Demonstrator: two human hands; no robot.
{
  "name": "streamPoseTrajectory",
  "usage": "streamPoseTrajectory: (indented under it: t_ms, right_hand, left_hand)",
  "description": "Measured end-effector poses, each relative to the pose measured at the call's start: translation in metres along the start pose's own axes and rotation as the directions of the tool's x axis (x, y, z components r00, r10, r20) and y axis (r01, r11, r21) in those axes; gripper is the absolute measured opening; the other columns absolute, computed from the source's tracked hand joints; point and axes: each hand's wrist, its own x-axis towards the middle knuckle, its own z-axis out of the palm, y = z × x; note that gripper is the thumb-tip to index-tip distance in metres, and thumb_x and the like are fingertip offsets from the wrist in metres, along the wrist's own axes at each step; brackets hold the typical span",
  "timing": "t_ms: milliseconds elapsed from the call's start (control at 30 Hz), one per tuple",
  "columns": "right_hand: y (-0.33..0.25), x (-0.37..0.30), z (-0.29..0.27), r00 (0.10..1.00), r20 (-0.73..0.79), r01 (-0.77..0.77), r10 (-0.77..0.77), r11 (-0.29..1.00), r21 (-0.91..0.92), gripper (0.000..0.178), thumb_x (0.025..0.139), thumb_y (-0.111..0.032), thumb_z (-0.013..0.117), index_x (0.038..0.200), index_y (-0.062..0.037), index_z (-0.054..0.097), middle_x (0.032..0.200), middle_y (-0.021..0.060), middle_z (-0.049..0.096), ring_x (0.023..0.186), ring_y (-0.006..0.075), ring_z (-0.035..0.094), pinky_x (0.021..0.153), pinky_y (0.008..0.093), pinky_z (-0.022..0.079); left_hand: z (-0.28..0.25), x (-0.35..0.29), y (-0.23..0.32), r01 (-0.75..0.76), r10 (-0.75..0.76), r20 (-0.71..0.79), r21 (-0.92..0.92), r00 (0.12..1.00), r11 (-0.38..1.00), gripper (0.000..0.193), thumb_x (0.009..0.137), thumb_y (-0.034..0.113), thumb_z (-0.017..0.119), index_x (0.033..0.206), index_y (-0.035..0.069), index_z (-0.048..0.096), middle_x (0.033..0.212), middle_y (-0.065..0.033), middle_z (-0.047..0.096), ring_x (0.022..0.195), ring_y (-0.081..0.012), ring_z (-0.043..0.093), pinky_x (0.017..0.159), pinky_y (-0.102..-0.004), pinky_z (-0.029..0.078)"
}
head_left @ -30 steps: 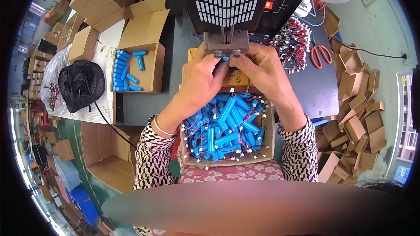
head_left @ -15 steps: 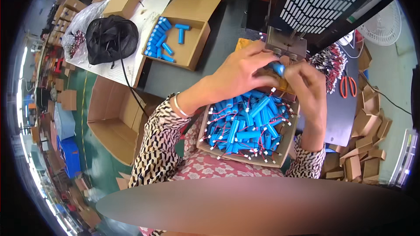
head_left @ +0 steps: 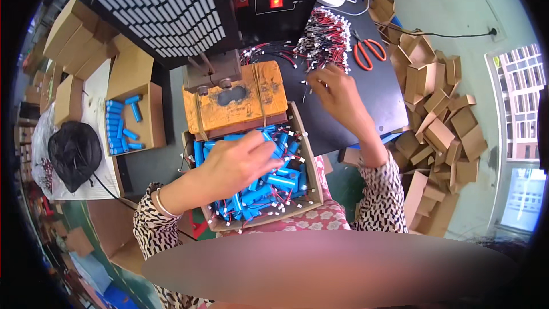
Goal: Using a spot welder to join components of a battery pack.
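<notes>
My left hand [head_left: 237,163] hovers over a cardboard box [head_left: 314,177] filled with blue cylindrical batteries [head_left: 280,181] that have thin red and black wires with white plugs. Its fingers are curled together; whether a battery is between them is hidden against the blue pile. Off to the right, my right hand [head_left: 340,94] reaches to the near edge of a heap of wire leads [head_left: 326,37]. Its thumb and fingers pinch, with a white-ended wire lead [head_left: 303,82] showing at the tips. Beyond the box lies a worn orange block [head_left: 269,88] under the machine's two metal electrodes [head_left: 214,87].
The black machine [head_left: 269,23] with a vented panel and a lit red switch rises at the back. Orange-handled pliers [head_left: 369,54] lie right of the leads. At left, an open carton [head_left: 151,120] holds plain blue batteries beside a black mesh bag [head_left: 74,154]. Cardboard pieces [head_left: 437,131] pile up at right.
The view has swung to the right. My hands were together at the electrodes with a blue battery; now the left is back over the box and the right is at the wire leads.
</notes>
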Motion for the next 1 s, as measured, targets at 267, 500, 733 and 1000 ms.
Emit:
streamPoseTrajectory:
  t_ms: [267, 500, 733, 1000]
  right_hand:
    - [0.029, 0.048, 0.08, 0.999, -0.046, -0.042, 0.014, 0.718, -0.694, 0.012, 0.074, -0.011, 0.062, 0.085, -0.0058, 0.062, 0.09, 0.009, 0.056, 0.09, 0.0253, 0.054, 0.076, 0.036, 0.043]
    - [0.019, 0.031, 0.03, 0.968, 0.101, 0.251, -0.23, 0.887, -0.387, 0.015, 0.067, 0.005, 0.058, 0.082, 0.0054, 0.057, 0.091, 0.02, 0.054, 0.088, 0.0364, 0.053, 0.075, 0.0413, 0.047]
    - [-0.007, -0.022, 0.014, 0.963, -0.25, -0.071, 0.1, 0.99, 0.122, 0.014, 0.08, 0.003, 0.051, 0.093, 0.0017, 0.055, 0.079, 0.0187, 0.054, 0.075, 0.0367, 0.055, 0.066, 0.0417, 0.045]
    - [-0.045, -0.034, -0.008, 0.972, -0.178, -0.116, 0.151, 0.975, 0.192, 0.007, 0.085, -0.003, 0.056, 0.088, 0.0028, 0.058, 0.071, 0.0134, 0.054, 0.062, 0.0223, 0.053, 0.058, 0.0325, 0.042]
  left_hand:
    - [-0.009, 0.02, 0.027, -0.149, 0.137, 0.092, 0.145, 0.986, 0.978, 0.029, 0.08, 0.024, 0.069, 0.097, 0.005, 0.057, 0.089, -0.0079, 0.052, 0.071, -0.0239, 0.057, 0.054, -0.033, 0.049]
    - [-0.031, -0.003, -0.019, 0.202, -0.572, -0.235, -0.776, 0.786, 0.597, 0.024, 0.085, -0.003, 0.041, 0.108, 0.004, 0.035, 0.092, -0.0061, 0.042, 0.077, -0.0133, 0.042, 0.072, -0.0264, 0.039]
    - [-0.008, 0.016, -0.022, 0.168, -0.423, -0.371, -0.555, 0.827, 0.815, 0.019, 0.092, -0.005, 0.038, 0.109, 0.003, 0.034, 0.104, -0.0134, 0.05, 0.105, -0.0212, 0.051, 0.1, -0.0363, 0.036]
    - [-0.005, 0.005, -0.024, 0.375, -0.438, -0.515, -0.228, 0.737, 0.899, 0.017, 0.09, 0.002, 0.054, 0.108, 0.0, 0.052, 0.091, -0.014, 0.065, 0.075, -0.0269, 0.063, 0.071, -0.0321, 0.05]
